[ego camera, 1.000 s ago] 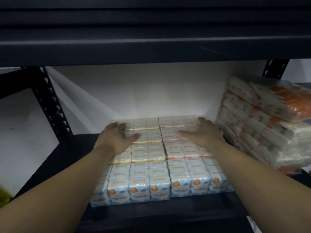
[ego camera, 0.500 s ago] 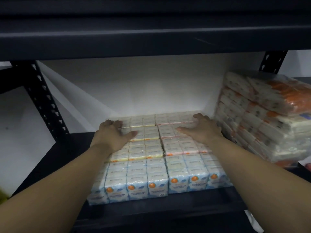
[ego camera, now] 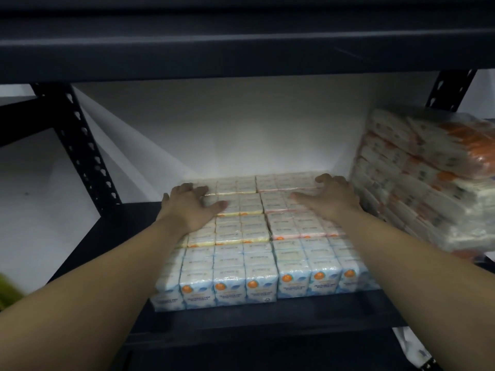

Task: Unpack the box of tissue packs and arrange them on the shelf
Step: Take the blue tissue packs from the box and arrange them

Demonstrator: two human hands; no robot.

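Now the fingers (ego camera: pixel 199 189) of the left hand (ego camera: pixel 191 207) lie nearly flat over the back left corner of the tissue packs (ego camera: pixel 241 236), tips dipping a little over the far edge, thumb spread toward the middle. They press rather than grip; nothing is held. The fingers (ego camera: pixel 330 180) of the right hand (ego camera: pixel 330 200) are curled somewhat more, hooked over the far right edge of the block, thumb stretched flat inward. Whether they pinch a wrapper I cannot tell; it reads as a resting push.

Compared with a second ago, both hands have slid deeper, from about the middle rows to the rearmost row, and the left fingers have bent from spread flat to lightly curled. The block itself seems to sit in much the same spot, though the head has moved, so a small shift cannot be ruled out.

Outward: the packs form one tight layer, two bundles wide, blue-fronted rows at the shelf (ego camera: pixel 254 319) lip, yellowish and pinkish rows behind, reaching close to the white back wall (ego camera: pixel 254 129). Just beside them on the right leans a taller wrapped stack with orange trim (ego camera: pixel 428 178), near the right hand.

This looks like final squaring-up of a layer already placed; no box shows here.
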